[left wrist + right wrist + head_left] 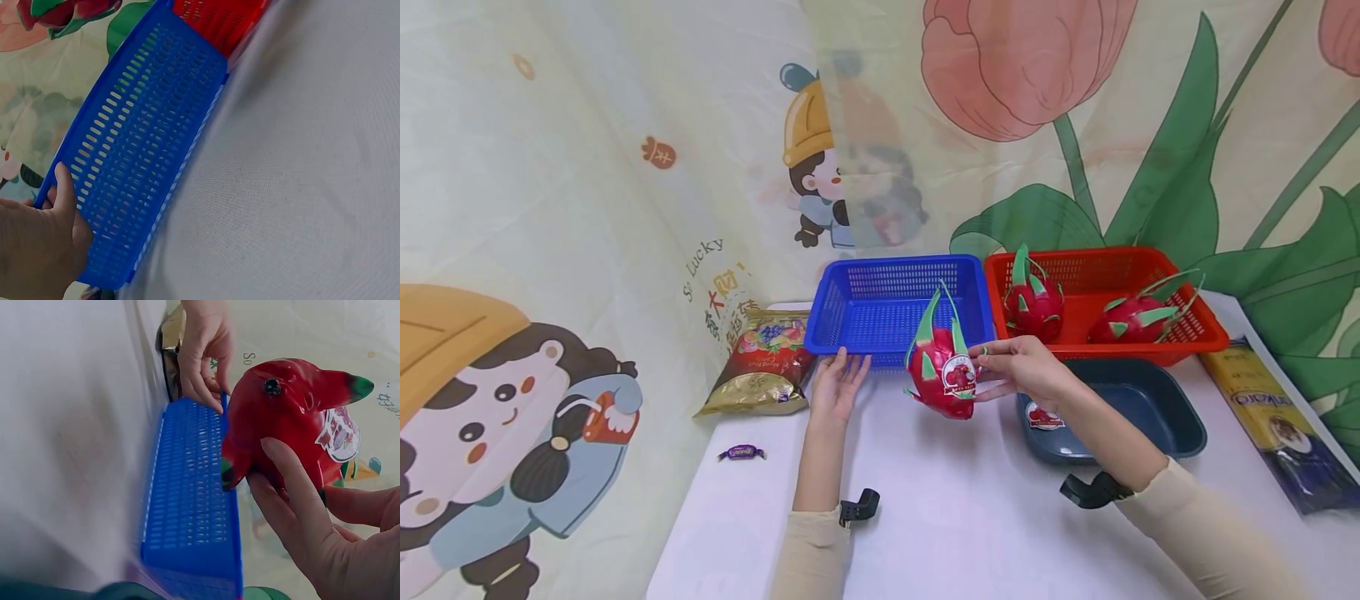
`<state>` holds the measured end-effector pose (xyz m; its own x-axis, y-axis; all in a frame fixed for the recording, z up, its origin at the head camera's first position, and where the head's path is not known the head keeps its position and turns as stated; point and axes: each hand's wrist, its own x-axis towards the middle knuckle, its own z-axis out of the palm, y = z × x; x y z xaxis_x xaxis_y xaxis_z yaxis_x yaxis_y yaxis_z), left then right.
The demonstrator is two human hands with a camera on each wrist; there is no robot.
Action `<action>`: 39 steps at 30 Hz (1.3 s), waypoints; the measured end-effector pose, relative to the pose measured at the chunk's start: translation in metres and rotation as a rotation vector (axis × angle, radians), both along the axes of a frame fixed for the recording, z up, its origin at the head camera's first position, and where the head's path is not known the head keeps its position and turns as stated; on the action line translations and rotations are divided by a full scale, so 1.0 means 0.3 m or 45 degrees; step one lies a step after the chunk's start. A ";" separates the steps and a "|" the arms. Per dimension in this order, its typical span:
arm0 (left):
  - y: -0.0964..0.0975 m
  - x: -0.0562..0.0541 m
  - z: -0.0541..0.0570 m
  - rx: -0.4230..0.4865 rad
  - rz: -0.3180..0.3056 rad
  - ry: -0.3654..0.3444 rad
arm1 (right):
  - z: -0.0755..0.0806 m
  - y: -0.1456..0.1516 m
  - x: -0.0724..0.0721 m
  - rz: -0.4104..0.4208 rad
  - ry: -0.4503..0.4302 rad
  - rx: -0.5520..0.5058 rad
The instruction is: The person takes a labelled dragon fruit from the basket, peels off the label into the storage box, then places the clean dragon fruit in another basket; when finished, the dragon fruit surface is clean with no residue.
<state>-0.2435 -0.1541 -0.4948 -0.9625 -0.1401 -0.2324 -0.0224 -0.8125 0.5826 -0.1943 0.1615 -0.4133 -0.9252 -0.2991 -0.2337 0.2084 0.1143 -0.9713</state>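
My right hand [1026, 367] holds a red dragon fruit [936, 375] with green leaf tips and a round label, raised in front of the blue basket. In the right wrist view, the fingers [297, 494] curl against the underside of the dragon fruit [281, 419], its dark stem end showing. The blue plastic basket [898, 265] has slotted walls. At its front left rim my left hand [838, 387] grips the edge; the left wrist view has the thumb [64, 187] on the outer wall and the other fingers partly hidden behind the rim.
Right of the blue basket stands a red basket [1187, 346] holding two dragon fruits [1036, 304]. A dark blue-grey basin [1187, 437] sits before it. A candy bag [763, 367] and a purple wrapped candy [742, 452] lie left; a yellow-and-blue packet [1285, 425] lies far right.
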 end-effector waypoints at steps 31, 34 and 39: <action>0.003 0.000 -0.015 -0.008 0.007 -0.004 | -0.233 -0.046 0.166 -0.033 -0.044 -0.079; 0.007 -0.003 -0.017 0.002 0.011 -0.016 | -0.241 -0.052 0.168 -0.046 -0.047 -0.068; 0.014 0.006 -0.016 0.038 -0.007 -0.034 | -0.251 -0.063 0.167 -0.082 -0.048 -0.061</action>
<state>-0.2417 -0.1499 -0.4998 -0.9566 -0.1274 -0.2621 -0.0422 -0.8294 0.5571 -0.1441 0.1427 -0.4887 -0.9336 -0.2509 -0.2559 0.2506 0.0534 -0.9666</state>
